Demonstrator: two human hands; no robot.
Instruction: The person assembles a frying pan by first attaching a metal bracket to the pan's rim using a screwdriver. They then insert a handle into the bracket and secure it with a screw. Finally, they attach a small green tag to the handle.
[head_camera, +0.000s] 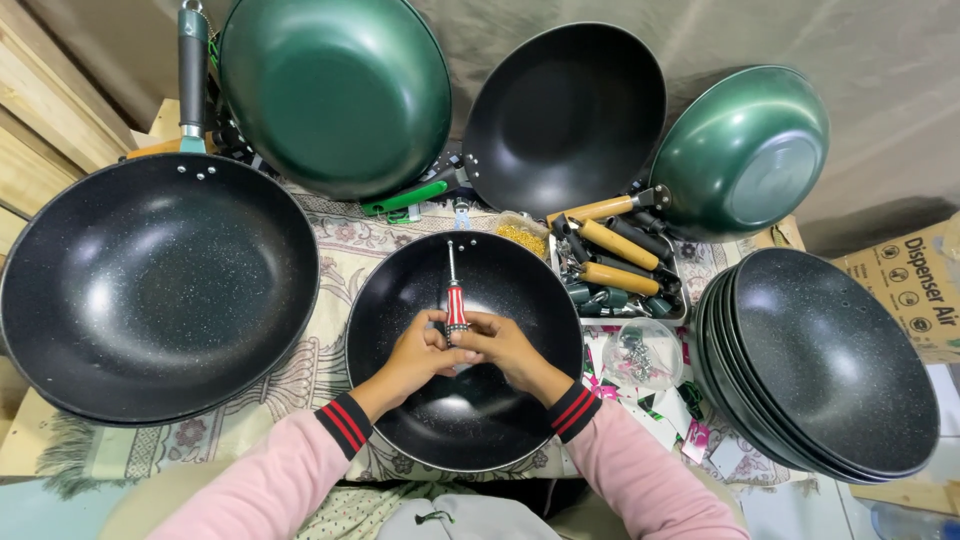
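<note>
Both hands, left (418, 350) and right (500, 345), are pressed together, clamped on a red-striped screwdriver (455, 300). Below them sits a round, speckled black pan (400, 300), handleless, on a patterned cloth (340, 250).

From my remote seat, I saw the surface (330, 245) covered by a patterned, fringed cloth. On it lay a large black pan (155, 285), a smaller black pan (400, 300), a tray of handles (620, 265), a clear dish of screws (640, 352) and stacked black pans (830, 365).
</note>
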